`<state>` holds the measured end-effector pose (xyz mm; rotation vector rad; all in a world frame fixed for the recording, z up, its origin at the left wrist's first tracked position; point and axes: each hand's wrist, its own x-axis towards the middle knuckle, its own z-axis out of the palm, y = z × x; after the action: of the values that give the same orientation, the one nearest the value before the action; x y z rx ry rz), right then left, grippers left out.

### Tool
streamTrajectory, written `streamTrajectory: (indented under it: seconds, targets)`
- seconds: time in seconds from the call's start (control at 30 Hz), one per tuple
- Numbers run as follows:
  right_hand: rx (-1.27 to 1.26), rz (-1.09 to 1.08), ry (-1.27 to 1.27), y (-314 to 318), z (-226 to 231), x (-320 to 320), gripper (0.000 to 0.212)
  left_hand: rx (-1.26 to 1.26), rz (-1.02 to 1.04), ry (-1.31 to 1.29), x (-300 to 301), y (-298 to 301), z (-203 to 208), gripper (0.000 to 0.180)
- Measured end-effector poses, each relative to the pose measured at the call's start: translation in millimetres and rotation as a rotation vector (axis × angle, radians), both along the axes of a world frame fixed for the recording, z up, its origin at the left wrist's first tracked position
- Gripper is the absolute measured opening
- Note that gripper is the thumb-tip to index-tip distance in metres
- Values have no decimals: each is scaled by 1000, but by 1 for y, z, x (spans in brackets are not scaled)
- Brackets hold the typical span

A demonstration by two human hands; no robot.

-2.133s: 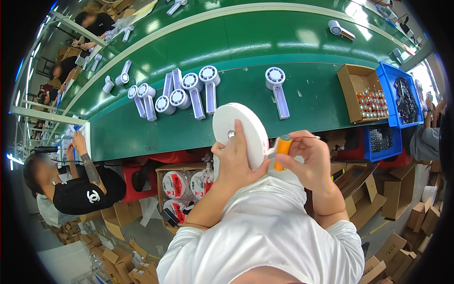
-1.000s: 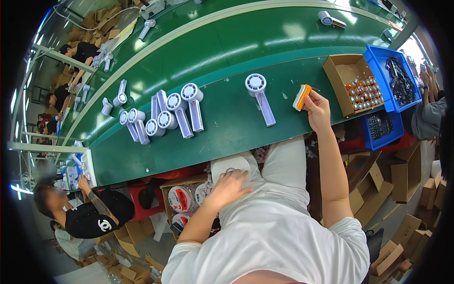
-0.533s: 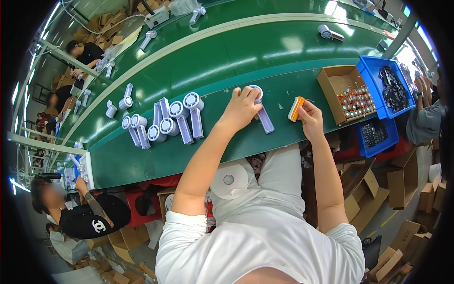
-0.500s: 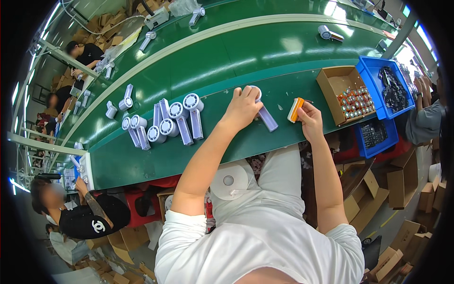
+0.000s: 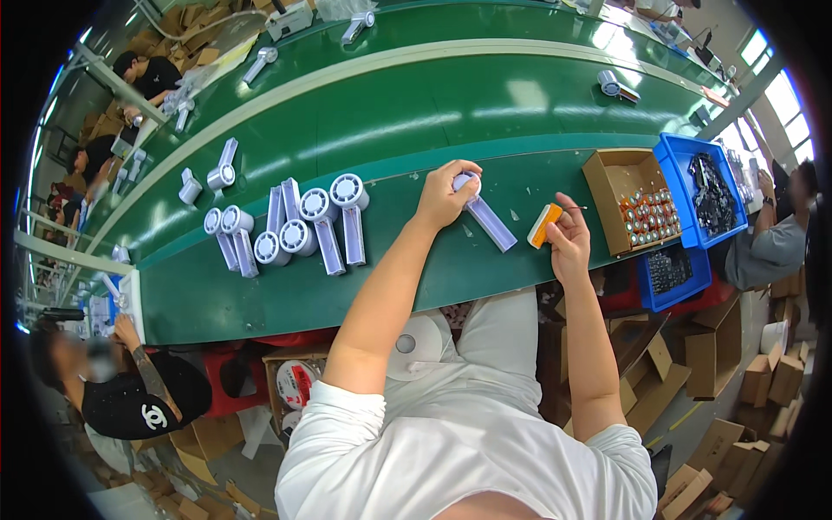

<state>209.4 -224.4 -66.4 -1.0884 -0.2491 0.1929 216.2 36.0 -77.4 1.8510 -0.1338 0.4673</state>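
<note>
My left hand [image 5: 444,198] is closed round the round head of a lavender handheld-fan housing [image 5: 491,224]. The thumb lies over the head, and the hollow handle points toward the near right, over the green bench. To the right of it, my right hand [image 5: 569,238] pinches an orange-and-white battery [image 5: 544,226], held tilted and apart from the housing. A thin dark piece, perhaps a wire, sticks out by my right fingers. Several similar fan housings [image 5: 318,208] lie in a group to the left, most with grilles up and handles toward me.
A cardboard box [image 5: 607,186] of upright orange batteries stands right of my right hand. Beside it are a blue bin [image 5: 672,165] of black parts and a lower blue bin [image 5: 672,299]. A green conveyor [image 5: 390,113] runs beyond the bench. Co-workers sit at both sides.
My left fingers have shifted on the fan housing's head, uncovering more of it, with the thumb now over it. The right hand still holds the battery. The whole view has tilted slightly.
</note>
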Motion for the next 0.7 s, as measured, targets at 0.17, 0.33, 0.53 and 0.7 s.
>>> streamTrajectory:
  seconds: [0.17, 0.33, 0.53, 0.7]
  targets:
    - [-273, 0, -188, 8, 15, -10, 44, 54, -73, -66, -7, 2, 6, 25]
    - [-793, 56, -555, 46, 46, -19, 41, 144, -40, -114, -9, 5, 8, 26]
    - [-1208, 108, -791, 62, 54, -19, 40, 219, -13, -184, -10, 4, 4, 26]
    - [-1353, 160, -1009, 73, 63, -21, 37, 229, 1, -201, -8, 4, 8, 25]
